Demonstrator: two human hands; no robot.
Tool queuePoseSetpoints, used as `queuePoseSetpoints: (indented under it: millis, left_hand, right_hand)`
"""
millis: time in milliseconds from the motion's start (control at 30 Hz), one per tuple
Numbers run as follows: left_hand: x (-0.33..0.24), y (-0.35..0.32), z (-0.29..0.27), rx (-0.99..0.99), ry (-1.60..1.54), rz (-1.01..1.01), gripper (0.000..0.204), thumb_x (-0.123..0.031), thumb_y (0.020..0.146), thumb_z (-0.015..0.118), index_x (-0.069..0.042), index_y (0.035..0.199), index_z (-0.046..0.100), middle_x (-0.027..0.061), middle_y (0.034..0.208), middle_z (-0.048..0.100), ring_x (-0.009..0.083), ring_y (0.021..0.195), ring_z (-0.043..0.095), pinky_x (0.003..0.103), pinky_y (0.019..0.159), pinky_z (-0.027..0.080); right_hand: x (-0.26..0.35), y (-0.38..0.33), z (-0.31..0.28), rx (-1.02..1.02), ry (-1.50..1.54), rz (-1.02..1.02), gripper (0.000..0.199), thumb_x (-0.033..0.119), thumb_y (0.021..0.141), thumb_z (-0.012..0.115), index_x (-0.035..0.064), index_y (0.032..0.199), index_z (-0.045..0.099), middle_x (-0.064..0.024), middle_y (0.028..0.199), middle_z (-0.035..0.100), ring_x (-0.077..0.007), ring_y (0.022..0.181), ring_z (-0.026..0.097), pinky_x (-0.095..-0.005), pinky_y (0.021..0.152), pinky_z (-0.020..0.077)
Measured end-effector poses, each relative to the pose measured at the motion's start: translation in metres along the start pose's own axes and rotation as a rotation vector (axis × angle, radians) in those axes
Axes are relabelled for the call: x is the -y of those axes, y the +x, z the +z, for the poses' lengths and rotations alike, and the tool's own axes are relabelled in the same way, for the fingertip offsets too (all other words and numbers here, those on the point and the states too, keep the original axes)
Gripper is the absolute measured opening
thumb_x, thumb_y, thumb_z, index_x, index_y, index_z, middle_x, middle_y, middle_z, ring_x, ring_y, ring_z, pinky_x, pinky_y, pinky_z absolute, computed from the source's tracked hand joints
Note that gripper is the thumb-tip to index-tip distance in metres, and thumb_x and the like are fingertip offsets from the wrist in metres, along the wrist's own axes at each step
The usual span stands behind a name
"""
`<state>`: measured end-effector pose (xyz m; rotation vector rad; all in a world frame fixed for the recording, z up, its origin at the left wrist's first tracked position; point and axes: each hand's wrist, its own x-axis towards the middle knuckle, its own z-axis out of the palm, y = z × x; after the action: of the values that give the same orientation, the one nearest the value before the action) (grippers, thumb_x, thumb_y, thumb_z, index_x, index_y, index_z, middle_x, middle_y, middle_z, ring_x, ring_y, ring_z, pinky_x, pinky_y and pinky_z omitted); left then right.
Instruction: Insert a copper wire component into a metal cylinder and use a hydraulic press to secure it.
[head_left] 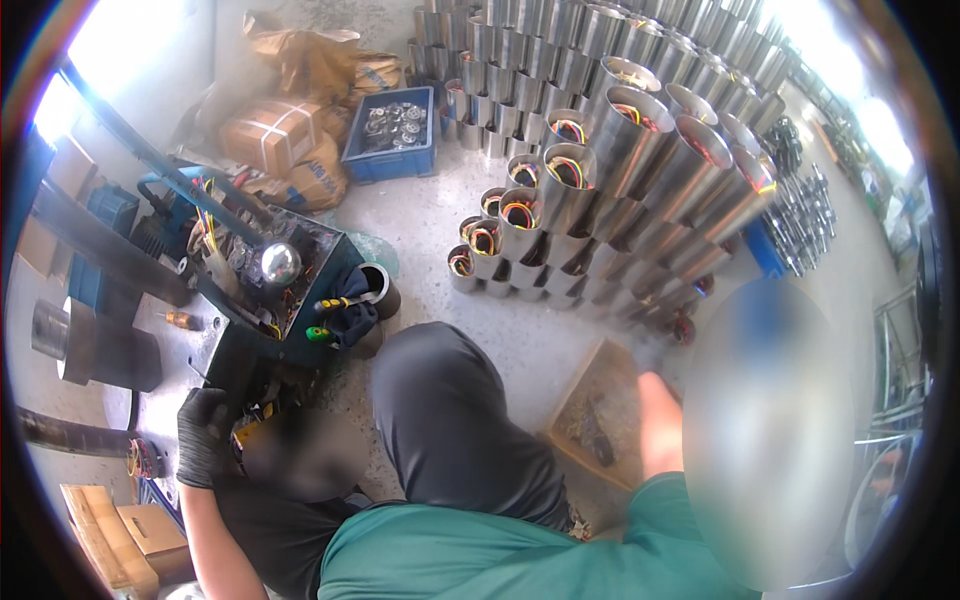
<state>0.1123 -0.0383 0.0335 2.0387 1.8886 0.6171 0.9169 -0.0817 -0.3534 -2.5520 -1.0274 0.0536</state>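
Workbench (174, 368), its edge under or just beside the left hand (201, 437), stands at the left of the frame. That hand wears a dark glove, fingers curled near a thin metal rod (198, 374); whether they grasp it, I cannot tell. The right hand is out of sight beyond the bent right arm (660, 430). Close by, coloured wires (145, 458) bunch at the end of a dark bar (75, 434); they could snag if the glove brushed them, I think. A small orange-ended part (183, 320) might roll off if the bench were knocked. The bench top looks pale and flat, with a dark side. Farther out, a polished ball (281, 264) shines at upper left, and steel tubes (628, 150) crowd the upper right.
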Motion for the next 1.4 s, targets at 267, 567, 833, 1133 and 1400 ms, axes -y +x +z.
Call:
queuePoseSetpoints:
  millis: [267,567,833,1133,1400]
  left_hand:
    - [0.014,-0.002,-0.001,-0.038,-0.059,0.06,0.024,0.006,0.081,0.061,0.002,0.103,0.068,0.0159,0.094,0.067,0.0294,0.09,0.066,0.038,0.085,0.051]
    - [0.019,-0.015,-0.02,-0.062,-0.112,-0.034,0.025,0.007,0.081,0.062,0.001,0.104,0.068,0.0139,0.094,0.067,0.0267,0.089,0.065,0.036,0.085,0.05]
    - [0.022,-0.02,-0.03,-0.073,-0.182,-0.055,0.026,0.009,0.081,0.063,0.0,0.104,0.069,0.0125,0.093,0.066,0.0251,0.089,0.064,0.036,0.085,0.05]
    - [0.021,-0.003,-0.016,-0.071,-0.218,0.028,0.027,0.008,0.08,0.065,-0.002,0.105,0.07,0.011,0.092,0.066,0.0243,0.087,0.064,0.035,0.083,0.051]
    - [0.027,-0.022,-0.036,-0.074,-0.227,-0.11,0.023,0.004,0.082,0.069,-0.002,0.104,0.071,0.011,0.092,0.067,0.0238,0.086,0.065,0.035,0.082,0.052]
  right_hand:
    - [0.032,-0.004,0.013,0.129,-0.094,-0.171,0.043,0.04,0.098,0.056,0.0058,0.121,0.068,-0.0253,0.119,0.068,-0.0439,0.111,0.062,-0.0484,0.095,0.049]
    - [0.13,-0.033,-0.011,0.278,-0.168,-0.311,0.047,0.045,0.093,0.056,0.004,0.11,0.07,-0.0252,0.121,0.066,-0.0389,0.115,0.064,-0.0497,0.097,0.0511]
    - [0.178,-0.022,0.032,0.625,-0.531,-0.507,0.051,0.038,0.084,0.062,0.0033,0.122,0.067,-0.0263,0.146,0.051,-0.0431,0.118,0.062,-0.0476,0.1,0.0515]
    - [0.148,0.003,0.054,0.538,-0.59,-0.547,0.05,0.036,0.083,0.059,0.0074,0.123,0.069,-0.0265,0.137,0.058,-0.0404,0.121,0.062,-0.0463,0.101,0.0509]
    - [0.293,-0.053,0.037,0.718,-0.442,-0.589,0.047,0.034,0.087,0.054,0.0075,0.123,0.07,-0.02,0.13,0.066,-0.0339,0.124,0.062,-0.0449,0.103,0.0499]
